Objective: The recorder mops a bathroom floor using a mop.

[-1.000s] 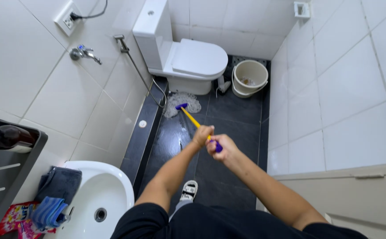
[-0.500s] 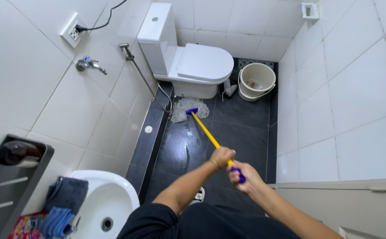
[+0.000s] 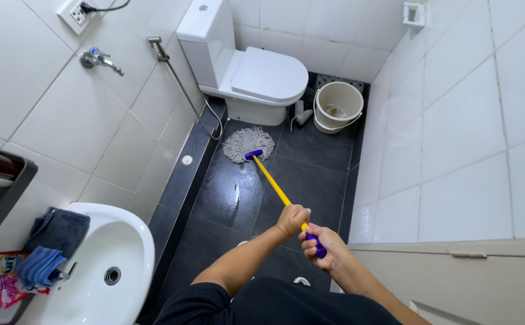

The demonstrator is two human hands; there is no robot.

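Note:
I hold a mop by its yellow handle (image 3: pixel 271 182). My left hand (image 3: pixel 292 219) grips the handle a little below its middle. My right hand (image 3: pixel 325 246) is closed around the purple end grip just behind it. The grey string mop head (image 3: pixel 247 142) lies spread on the wet dark floor tiles (image 3: pixel 310 180), close in front of the white toilet (image 3: pixel 256 78). A wet streak glints on the floor to the left of the handle.
A cream bucket (image 3: pixel 338 107) stands right of the toilet. A white sink (image 3: pixel 100 271) sits at lower left, with blue cloths (image 3: pixel 49 247) beside it. A spray hose (image 3: pixel 184 90) and tap (image 3: pixel 97 59) hang on the left wall. White tiled walls close in both sides.
The mop head has slid forward toward the toilet base and spread out flatter. My hands have stayed on the handle, and the view has tilted slightly.

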